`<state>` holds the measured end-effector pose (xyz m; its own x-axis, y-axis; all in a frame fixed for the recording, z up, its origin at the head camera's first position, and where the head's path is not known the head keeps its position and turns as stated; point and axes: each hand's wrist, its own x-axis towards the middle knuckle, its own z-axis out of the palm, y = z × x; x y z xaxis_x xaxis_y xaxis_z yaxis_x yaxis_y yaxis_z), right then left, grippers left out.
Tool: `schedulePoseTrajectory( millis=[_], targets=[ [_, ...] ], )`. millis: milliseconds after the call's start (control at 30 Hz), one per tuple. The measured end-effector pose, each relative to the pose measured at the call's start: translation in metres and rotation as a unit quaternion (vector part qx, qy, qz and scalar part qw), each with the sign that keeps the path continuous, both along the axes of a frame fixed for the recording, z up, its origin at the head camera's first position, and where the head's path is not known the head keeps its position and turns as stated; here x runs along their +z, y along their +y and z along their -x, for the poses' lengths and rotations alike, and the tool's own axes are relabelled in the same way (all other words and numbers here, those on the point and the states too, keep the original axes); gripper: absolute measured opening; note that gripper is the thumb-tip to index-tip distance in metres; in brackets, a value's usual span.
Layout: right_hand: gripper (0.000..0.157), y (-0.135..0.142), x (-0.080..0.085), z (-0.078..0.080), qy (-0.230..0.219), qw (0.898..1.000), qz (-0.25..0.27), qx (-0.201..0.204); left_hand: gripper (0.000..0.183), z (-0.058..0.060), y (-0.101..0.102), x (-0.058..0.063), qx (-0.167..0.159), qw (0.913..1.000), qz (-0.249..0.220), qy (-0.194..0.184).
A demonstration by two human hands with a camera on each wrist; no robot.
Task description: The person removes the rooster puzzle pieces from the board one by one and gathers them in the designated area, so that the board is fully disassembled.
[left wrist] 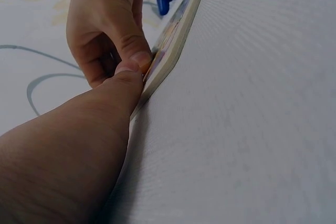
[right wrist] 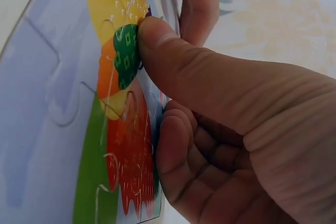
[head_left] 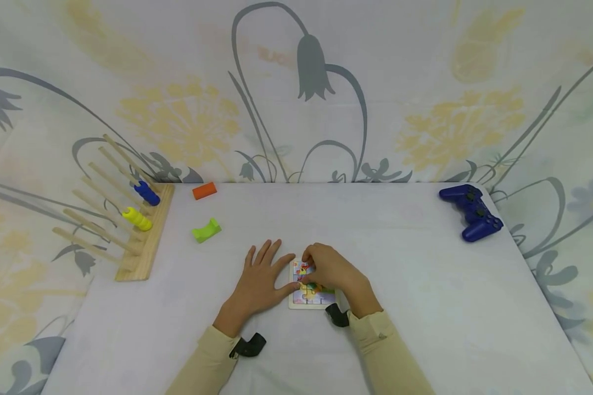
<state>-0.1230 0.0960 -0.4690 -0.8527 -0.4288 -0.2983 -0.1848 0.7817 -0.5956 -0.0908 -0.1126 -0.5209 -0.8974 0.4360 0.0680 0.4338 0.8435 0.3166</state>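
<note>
A small jigsaw puzzle [head_left: 312, 298] in a pale frame lies on the table, its picture in red, yellow, green and lilac. My left hand [head_left: 260, 278] rests flat at its left side, fingers spread, the thumb reaching onto the puzzle. From the right, my right hand [head_left: 332, 267] bends over the puzzle with curled fingers at its upper edge. The right thumb [right wrist: 168, 51] presses at a green patterned patch of the picture in the right wrist view. Both thumbs nearly meet on the puzzle in the left wrist view. Part of the picture is hidden under the right hand.
A wooden peg rack [head_left: 154, 241] with blue and yellow pieces on its pegs stands at the left. Nearby lie an orange cylinder [head_left: 205, 191] and a lime-green curved block [head_left: 207, 230]. A blue game controller [head_left: 471, 211] lies at the back right, near a patterned cloth backdrop [head_left: 296, 137].
</note>
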Motion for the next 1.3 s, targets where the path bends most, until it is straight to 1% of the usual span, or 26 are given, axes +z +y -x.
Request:
schedulePoseTrajectory(
  millis=[200, 533, 667, 867, 1133, 1300],
  targets=[
    [0.036, 0.0017, -0.0031, 0.0007, 0.009, 1.0, 0.004, 0.005, 0.069, 0.0005, 0.0, 0.0014, -0.002, 1.0, -0.005, 0.0],
    [0.03, 0.0068, -0.0067, 0.0006, 0.035, 0.998, 0.04, 0.022, 0.069, 0.0011, -0.0001, 0.0039, -0.002, 0.9999, -0.011, -0.011],
    [0.032, 0.009, -0.009, 0.0007, 0.046, 0.997, 0.046, 0.03, 0.07, 0.0012, 0.0006, 0.0046, 0.0, 0.9998, -0.01, -0.016],
    [0.035, 0.0093, -0.0087, 0.0009, 0.059, 0.996, 0.041, 0.05, 0.07, 0.0005, 0.0003, 0.0038, 0.003, 0.9998, -0.007, -0.018],
    [0.032, 0.0059, -0.0063, -0.0012, 0.063, 0.997, 0.02, 0.047, 0.07, -0.0003, -0.0005, 0.0036, 0.002, 0.9998, -0.014, -0.013],
    [0.032, 0.0052, -0.0045, -0.0033, 0.072, 0.996, 0.007, 0.052, 0.07, -0.0003, -0.0002, 0.0044, 0.002, 0.9997, -0.022, -0.014]
  ],
)
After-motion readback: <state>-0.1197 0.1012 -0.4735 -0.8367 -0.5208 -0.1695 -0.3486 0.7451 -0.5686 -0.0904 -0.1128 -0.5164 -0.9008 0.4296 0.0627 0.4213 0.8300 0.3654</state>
